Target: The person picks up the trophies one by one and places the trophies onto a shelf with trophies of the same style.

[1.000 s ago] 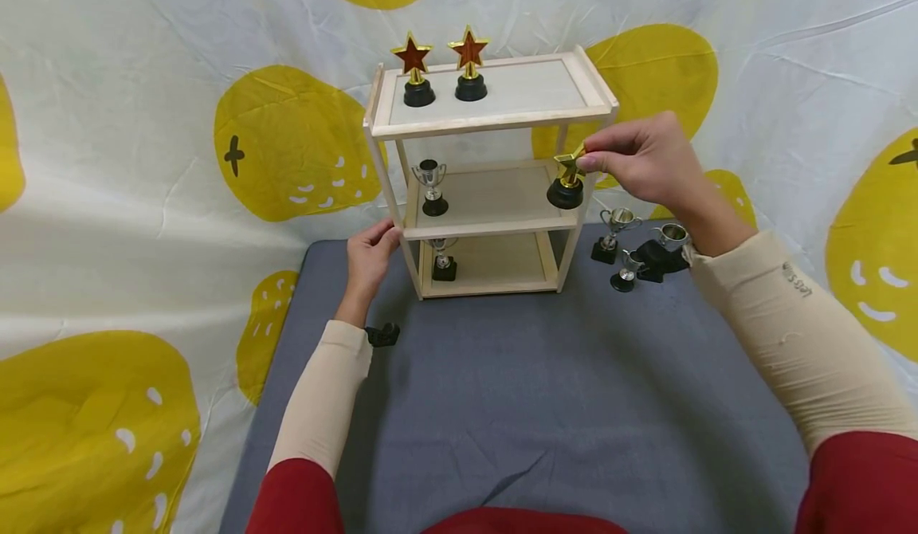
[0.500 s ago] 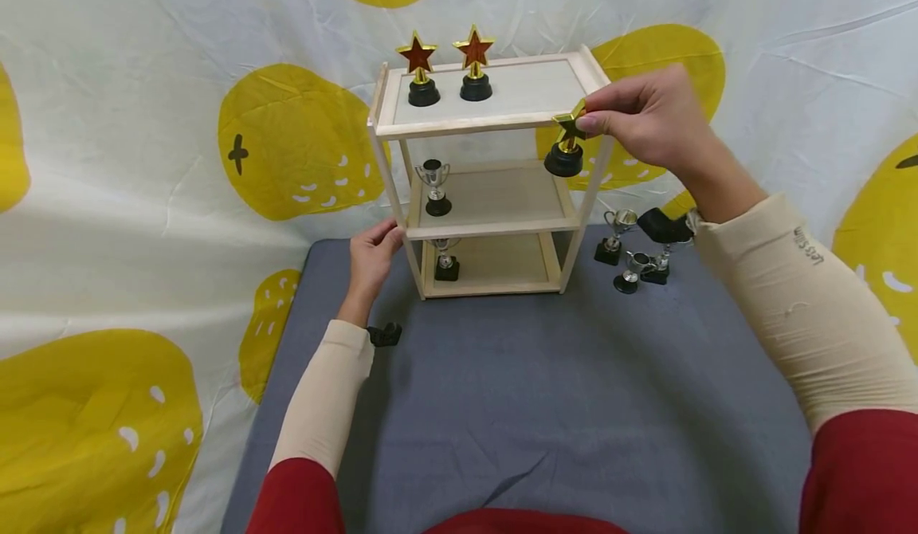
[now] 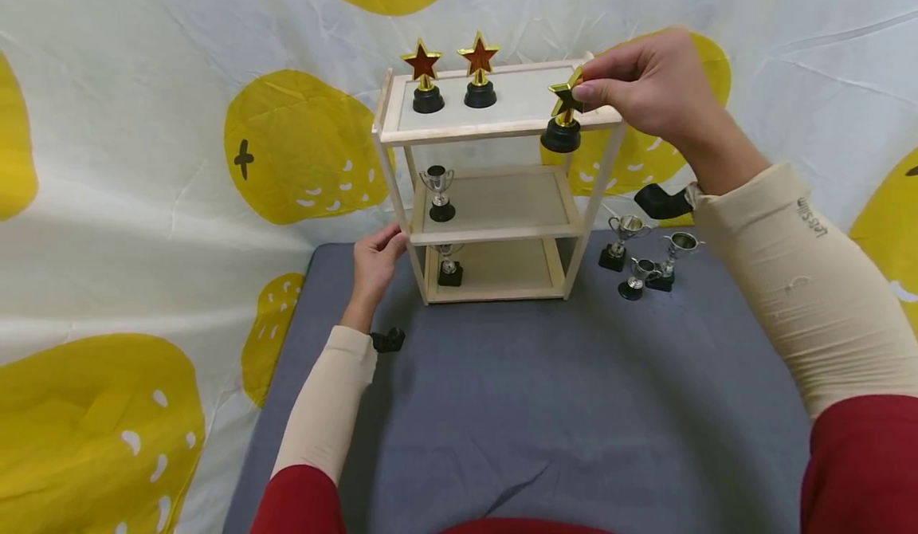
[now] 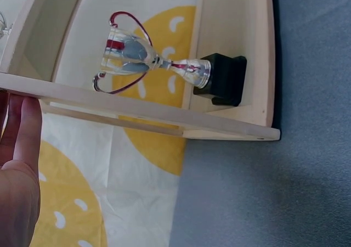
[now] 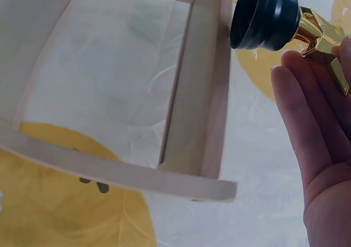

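Note:
My right hand [image 3: 656, 84] pinches a gold star trophy [image 3: 561, 134] by its star, base down, in front of the top board's right end. In the right wrist view, its black base [image 5: 264, 16] is near the shelf's edge. With its fingertips, my left hand [image 3: 374, 267] holds the left front post of the wooden shelf [image 3: 495, 236] at the middle board. Two star trophies, a left one [image 3: 427, 99] and another [image 3: 480, 94], stand upright on top. One silver cup trophy [image 3: 441, 199] is on the middle board, another [image 4: 159, 60] on the bottom board.
Several silver cup trophies [image 3: 628, 231] stand on the grey cloth [image 3: 545, 406] right of the shelf. A white curtain [image 3: 143, 263] with yellow shapes hangs behind and at the left. Black wrist cameras [image 3: 388, 340] sit on both wrists.
My right hand has raised the star trophy from the middle board's height to the top board's front edge. My left hand stays at the post.

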Motion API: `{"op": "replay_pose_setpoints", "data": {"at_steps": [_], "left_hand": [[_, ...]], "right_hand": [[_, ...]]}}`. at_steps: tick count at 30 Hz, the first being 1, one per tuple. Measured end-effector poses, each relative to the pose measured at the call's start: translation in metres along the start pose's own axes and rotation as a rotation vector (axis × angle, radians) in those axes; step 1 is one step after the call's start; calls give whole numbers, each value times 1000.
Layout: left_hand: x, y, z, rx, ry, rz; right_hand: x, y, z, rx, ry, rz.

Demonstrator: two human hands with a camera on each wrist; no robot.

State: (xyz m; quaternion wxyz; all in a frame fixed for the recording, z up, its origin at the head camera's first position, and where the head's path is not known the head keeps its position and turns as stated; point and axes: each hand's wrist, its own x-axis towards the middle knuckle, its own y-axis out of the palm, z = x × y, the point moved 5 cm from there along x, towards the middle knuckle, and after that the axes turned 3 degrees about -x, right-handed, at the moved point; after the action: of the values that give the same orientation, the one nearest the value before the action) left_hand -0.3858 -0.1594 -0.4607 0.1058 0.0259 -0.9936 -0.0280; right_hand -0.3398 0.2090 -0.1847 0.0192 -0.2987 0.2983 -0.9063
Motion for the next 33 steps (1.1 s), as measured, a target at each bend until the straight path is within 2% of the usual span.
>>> {"op": "replay_pose_setpoints", "data": {"at_steps": [4, 9, 14, 21, 33], "left_hand": [[-1, -1, 0, 7, -2, 2], [-1, -2, 0, 18, 8, 7], [-2, -1, 0, 17, 11, 12], [-1, 0, 0, 11, 32, 10], [-1, -2, -1, -6, 24, 6]], "right_hand": [[8, 0, 6, -76, -54, 12], [20, -1, 9, -136, -62, 24], [33, -2, 5, -77, -10, 53], [51, 4, -4, -137, 84, 107], [75, 9, -24, -120, 199, 112]]}}
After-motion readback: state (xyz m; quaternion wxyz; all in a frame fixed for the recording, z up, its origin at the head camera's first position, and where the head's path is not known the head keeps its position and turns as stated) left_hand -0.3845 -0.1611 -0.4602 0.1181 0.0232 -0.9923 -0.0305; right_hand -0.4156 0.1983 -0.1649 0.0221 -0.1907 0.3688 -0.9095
